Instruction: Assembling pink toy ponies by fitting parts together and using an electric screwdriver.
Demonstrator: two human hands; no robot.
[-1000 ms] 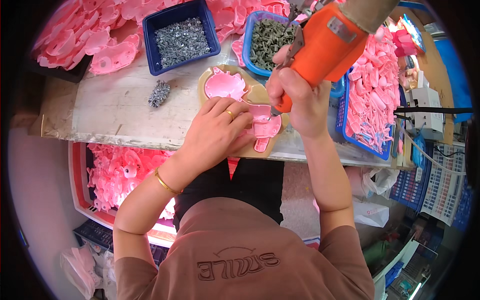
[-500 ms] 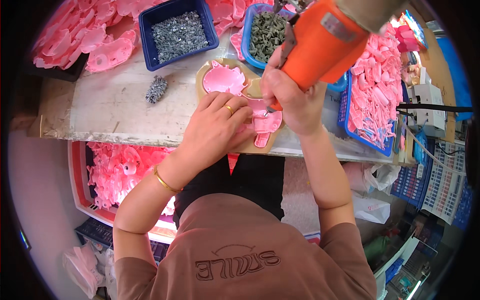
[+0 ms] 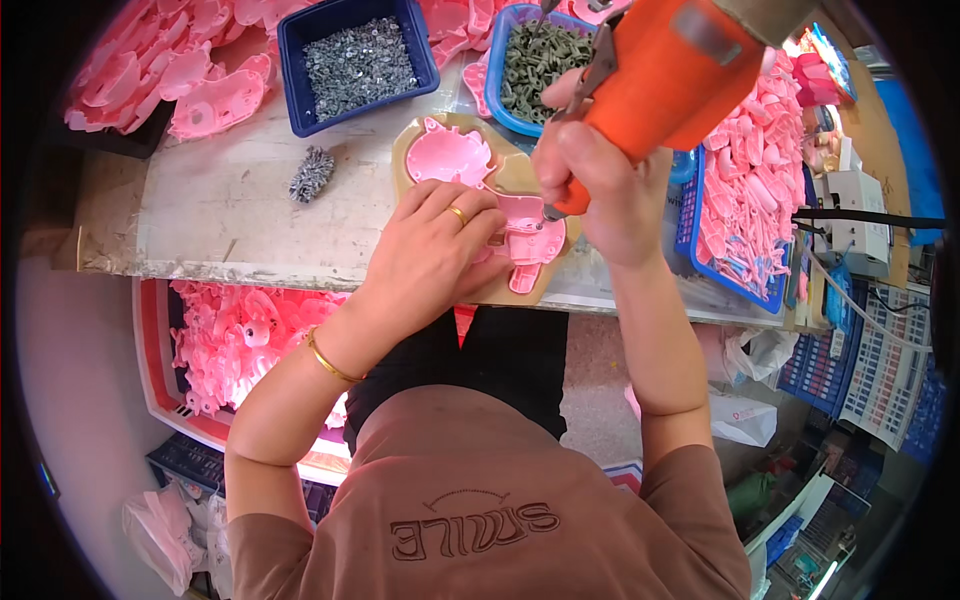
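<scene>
A pink plastic toy shell (image 3: 450, 155) lies hollow side up in a tan shaped holder (image 3: 514, 178) near the table's front edge. My left hand (image 3: 430, 245) is over its middle, fingers bent and close together, pressing it down and hiding part of it. In my right hand (image 3: 612, 190) is an orange power screwdriver (image 3: 660, 85), gripped with the fingers wrapped round its body. The screwdriver's tip points down at the shell's right part, close to a screw spot; whether it touches, I cannot tell.
Behind the holder stand a dark blue tray of screws (image 3: 360, 65) and a light blue tub of grey-green small parts (image 3: 540, 75). A clump of screws (image 3: 312, 174) sits left. Pink shells (image 3: 215, 100) pile up far left; a blue basket (image 3: 735, 280) of pink parts stands right.
The screwdriver and my right hand have shifted slightly right, with the tip moving a little right on the shell. My left hand stays in place.
</scene>
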